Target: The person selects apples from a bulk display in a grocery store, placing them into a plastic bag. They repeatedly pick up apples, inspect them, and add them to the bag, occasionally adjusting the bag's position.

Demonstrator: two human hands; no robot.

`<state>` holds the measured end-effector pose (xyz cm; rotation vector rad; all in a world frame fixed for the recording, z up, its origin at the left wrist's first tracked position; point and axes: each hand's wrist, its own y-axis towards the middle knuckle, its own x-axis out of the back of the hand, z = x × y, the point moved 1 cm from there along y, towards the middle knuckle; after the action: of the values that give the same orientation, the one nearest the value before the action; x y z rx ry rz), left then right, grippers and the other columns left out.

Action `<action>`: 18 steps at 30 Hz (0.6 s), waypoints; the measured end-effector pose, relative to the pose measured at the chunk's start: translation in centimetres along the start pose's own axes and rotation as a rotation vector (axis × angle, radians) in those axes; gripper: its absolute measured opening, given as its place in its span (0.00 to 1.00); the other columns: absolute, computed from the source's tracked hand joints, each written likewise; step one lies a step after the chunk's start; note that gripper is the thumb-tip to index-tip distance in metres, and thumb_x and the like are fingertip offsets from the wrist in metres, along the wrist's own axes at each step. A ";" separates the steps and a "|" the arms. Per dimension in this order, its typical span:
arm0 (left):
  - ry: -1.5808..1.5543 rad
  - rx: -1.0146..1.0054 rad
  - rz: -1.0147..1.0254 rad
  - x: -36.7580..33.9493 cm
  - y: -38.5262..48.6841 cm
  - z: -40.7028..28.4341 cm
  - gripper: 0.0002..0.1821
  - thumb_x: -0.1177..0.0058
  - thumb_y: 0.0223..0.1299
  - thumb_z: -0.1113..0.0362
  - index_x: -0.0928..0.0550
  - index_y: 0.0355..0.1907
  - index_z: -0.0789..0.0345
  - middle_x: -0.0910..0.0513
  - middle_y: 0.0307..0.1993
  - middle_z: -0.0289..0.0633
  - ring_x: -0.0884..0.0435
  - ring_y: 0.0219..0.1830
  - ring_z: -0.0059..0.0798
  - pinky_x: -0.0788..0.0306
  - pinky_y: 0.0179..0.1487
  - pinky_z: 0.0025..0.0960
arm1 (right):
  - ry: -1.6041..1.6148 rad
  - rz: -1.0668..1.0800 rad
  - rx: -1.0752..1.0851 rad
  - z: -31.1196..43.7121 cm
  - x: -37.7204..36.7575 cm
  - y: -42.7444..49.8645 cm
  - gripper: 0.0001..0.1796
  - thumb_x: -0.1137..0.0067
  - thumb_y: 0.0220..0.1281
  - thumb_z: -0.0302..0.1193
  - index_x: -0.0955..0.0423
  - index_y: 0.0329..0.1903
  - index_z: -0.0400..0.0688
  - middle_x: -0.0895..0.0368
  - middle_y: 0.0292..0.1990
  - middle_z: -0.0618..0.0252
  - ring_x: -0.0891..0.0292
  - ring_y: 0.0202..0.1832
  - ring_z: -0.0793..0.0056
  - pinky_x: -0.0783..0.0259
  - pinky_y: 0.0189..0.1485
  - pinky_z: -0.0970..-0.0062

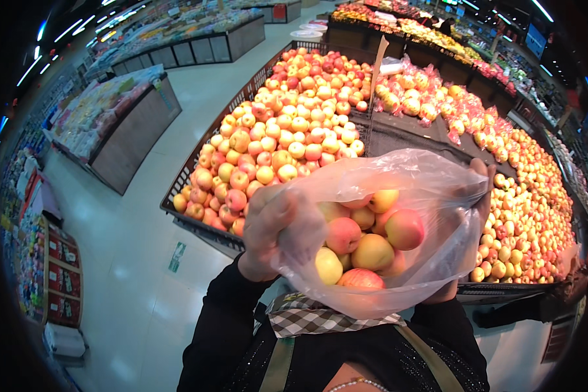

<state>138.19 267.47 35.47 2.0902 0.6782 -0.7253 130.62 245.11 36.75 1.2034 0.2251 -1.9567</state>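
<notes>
A clear plastic produce bag hangs between my two hands with its mouth spread wide. Several red and yellow apples lie inside it. My left hand grips the bag's rim on the left side of the picture, partly veiled by the film. On the opposite side my right hand holds the rim, its fingers showing above and behind the plastic. Just beyond my left hand, loose apples are heaped in a black slatted display bin.
Bagged fruit lies behind a divider, with another apple heap at the right. Another person's dark sleeve shows at the right edge. Grey-sided display counters stand to the left, across the tiled floor.
</notes>
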 end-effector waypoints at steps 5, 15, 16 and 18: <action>0.097 0.208 0.010 5.6 3.6 -0.3 0.26 0.58 0.74 0.56 0.36 0.15 0.61 0.38 0.10 0.29 0.42 0.10 0.15 0.49 0.14 0.21 | -0.041 0.014 0.025 -3.4 1.4 3.3 0.15 0.55 0.75 0.41 0.29 0.33 0.48 0.24 0.26 0.72 0.25 0.26 0.85 0.26 0.28 0.83; 0.213 0.383 -0.106 18.4 6.9 0.2 0.21 0.56 0.74 0.57 0.29 0.20 0.59 0.34 0.12 0.25 0.40 0.10 0.11 0.48 0.15 0.18 | -0.213 -0.213 0.011 -15.2 -1.3 6.1 0.15 0.55 0.76 0.41 0.32 0.31 0.50 0.31 0.22 0.76 0.35 0.20 0.88 0.38 0.21 0.85; 0.227 0.382 -0.143 19.7 7.1 0.1 0.20 0.56 0.74 0.58 0.29 0.20 0.59 0.34 0.12 0.25 0.40 0.10 0.11 0.48 0.15 0.18 | -0.194 -0.194 -0.008 -16.6 -1.5 6.9 0.15 0.55 0.76 0.41 0.32 0.31 0.50 0.31 0.22 0.76 0.36 0.20 0.88 0.39 0.21 0.85; 0.243 0.415 -0.275 23.6 7.6 -0.3 0.20 0.56 0.73 0.57 0.28 0.21 0.59 0.32 0.13 0.26 0.38 0.11 0.13 0.45 0.16 0.18 | -0.224 -0.112 -0.052 -19.3 -1.7 8.8 0.14 0.53 0.75 0.41 0.32 0.31 0.50 0.33 0.22 0.77 0.37 0.21 0.89 0.41 0.20 0.84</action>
<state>159.69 268.66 23.24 2.5212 1.0356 -0.8247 150.13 250.33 30.13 0.9463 0.2293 -2.1506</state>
